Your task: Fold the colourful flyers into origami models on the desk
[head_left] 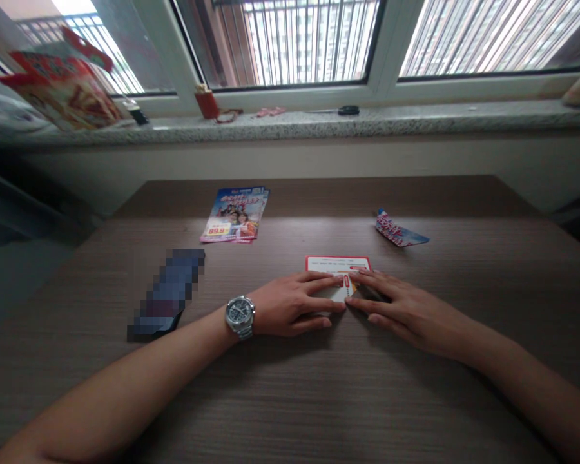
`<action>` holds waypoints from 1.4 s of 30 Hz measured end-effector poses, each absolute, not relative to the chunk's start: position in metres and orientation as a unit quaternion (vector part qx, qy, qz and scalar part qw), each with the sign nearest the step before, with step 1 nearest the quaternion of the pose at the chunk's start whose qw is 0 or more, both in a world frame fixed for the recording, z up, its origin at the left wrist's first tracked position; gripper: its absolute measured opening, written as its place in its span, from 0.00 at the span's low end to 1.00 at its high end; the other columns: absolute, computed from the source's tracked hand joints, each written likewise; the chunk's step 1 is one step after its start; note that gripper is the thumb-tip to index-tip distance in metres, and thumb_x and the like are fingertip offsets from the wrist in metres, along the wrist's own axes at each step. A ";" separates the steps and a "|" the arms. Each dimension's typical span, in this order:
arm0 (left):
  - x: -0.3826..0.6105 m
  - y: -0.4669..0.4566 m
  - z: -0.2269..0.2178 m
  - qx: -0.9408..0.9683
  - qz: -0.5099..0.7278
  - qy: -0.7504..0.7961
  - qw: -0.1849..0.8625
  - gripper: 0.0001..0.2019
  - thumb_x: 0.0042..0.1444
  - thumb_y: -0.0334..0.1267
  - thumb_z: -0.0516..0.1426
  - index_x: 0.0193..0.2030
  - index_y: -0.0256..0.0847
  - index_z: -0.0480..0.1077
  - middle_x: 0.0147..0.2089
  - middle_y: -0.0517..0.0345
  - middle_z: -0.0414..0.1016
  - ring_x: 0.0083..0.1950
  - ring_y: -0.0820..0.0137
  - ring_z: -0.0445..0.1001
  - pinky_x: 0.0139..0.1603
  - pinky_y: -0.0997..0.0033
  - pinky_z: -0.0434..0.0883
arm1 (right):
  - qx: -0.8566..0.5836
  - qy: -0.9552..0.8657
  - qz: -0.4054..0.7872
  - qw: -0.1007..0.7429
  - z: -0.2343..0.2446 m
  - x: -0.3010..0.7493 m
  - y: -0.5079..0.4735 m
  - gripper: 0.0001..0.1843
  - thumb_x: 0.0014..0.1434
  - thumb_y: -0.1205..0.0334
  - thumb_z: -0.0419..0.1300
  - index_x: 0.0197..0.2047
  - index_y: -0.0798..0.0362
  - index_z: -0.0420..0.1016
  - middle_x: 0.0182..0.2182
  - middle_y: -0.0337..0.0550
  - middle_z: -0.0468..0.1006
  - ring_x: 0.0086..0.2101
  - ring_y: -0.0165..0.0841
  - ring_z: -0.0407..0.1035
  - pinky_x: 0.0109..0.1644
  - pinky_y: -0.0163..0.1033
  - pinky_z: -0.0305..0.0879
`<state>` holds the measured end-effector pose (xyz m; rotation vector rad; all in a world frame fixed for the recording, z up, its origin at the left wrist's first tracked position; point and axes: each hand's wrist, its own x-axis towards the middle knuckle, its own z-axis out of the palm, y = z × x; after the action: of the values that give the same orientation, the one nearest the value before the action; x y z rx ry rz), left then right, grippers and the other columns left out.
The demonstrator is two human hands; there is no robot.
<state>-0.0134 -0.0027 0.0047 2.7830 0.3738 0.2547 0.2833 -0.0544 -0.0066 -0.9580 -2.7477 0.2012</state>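
A white paper flyer with a red border [337,262] lies on the table in front of me, and a corner of it appears folded over toward its middle. My left hand [297,303], with a metal watch [240,315] on its wrist, lies flat with outstretched fingers across the flyer's left part. From the other side my right hand [401,306] rests its extended fingertips on the flyer's right part. The fingertips of both hands nearly meet over the fold. Much of the flyer is hidden under the fingers.
Printed flyers [236,216] lie stacked at the back left of the table [290,399]. A folded paper piece [400,231] sits at the back right. Left of my wrist is a pixelated dark flat object [167,293]. The windowsill [280,125] holds a red snack bag [70,90] and scissors [345,110].
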 end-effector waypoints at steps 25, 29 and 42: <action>-0.016 0.000 0.002 0.974 0.133 0.107 0.146 0.21 0.68 0.42 0.54 0.66 0.44 0.64 0.69 0.44 0.63 0.69 0.57 0.62 0.68 0.55 0.66 | -0.357 -0.921 0.098 0.121 -0.014 0.277 -0.046 0.28 0.70 0.58 0.52 0.72 0.43 0.55 0.69 0.43 0.62 0.67 0.41 0.56 0.69 0.57 0.55; -0.018 0.004 -0.002 0.973 0.161 0.112 0.125 0.19 0.68 0.36 0.54 0.64 0.43 0.65 0.65 0.46 0.67 0.67 0.60 0.65 0.68 0.56 0.67 | -0.357 -0.921 0.103 0.118 -0.014 0.277 -0.045 0.29 0.71 0.57 0.52 0.72 0.42 0.55 0.69 0.42 0.61 0.67 0.40 0.56 0.69 0.57 0.54; -0.018 0.006 0.002 0.976 0.183 0.112 0.039 0.12 0.67 0.35 0.54 0.54 0.43 0.73 0.55 0.51 0.77 0.56 0.64 0.75 0.61 0.59 0.71 | -0.355 -0.923 0.100 0.113 -0.013 0.276 -0.045 0.28 0.71 0.57 0.51 0.72 0.43 0.55 0.69 0.43 0.61 0.67 0.39 0.55 0.69 0.56 0.54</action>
<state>-0.0181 0.0058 0.0023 2.9918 0.3419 0.5609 0.2765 -0.0452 -0.0130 -1.0419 -2.7066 0.2924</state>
